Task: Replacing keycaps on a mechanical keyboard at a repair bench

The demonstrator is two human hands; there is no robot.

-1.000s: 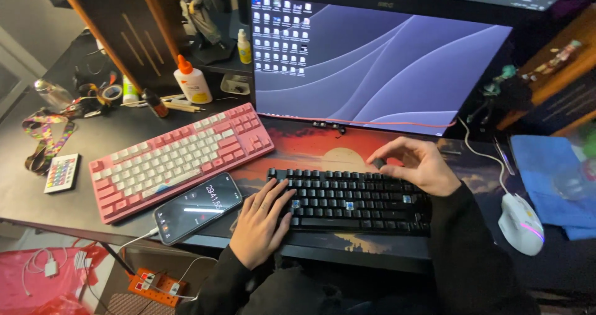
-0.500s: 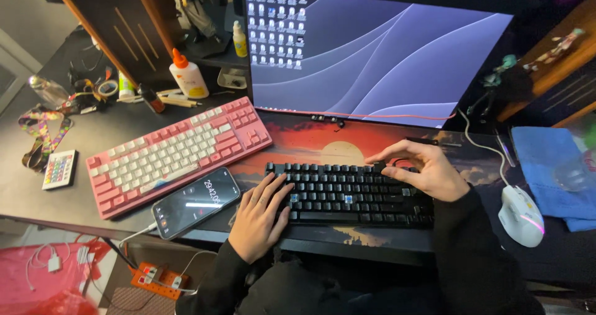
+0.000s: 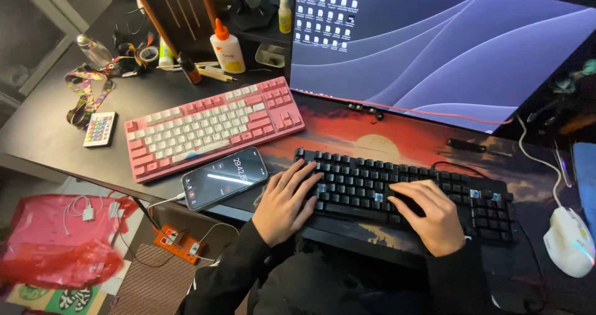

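In front of the monitor (image 3: 447,48), the left hand (image 3: 282,200) and right hand (image 3: 431,215) are resting open, fingers spread, on the black keyboard (image 3: 397,187); a white, orange-capped glue bottle (image 3: 227,46) is standing left of the monitor.

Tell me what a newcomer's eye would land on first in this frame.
Both hands, the left hand and right hand, rest on a black keyboard at the desk's near edge. A pink keyboard lies angled to its left, with a lit phone between them. A large monitor with a purple wave wallpaper fills the back.
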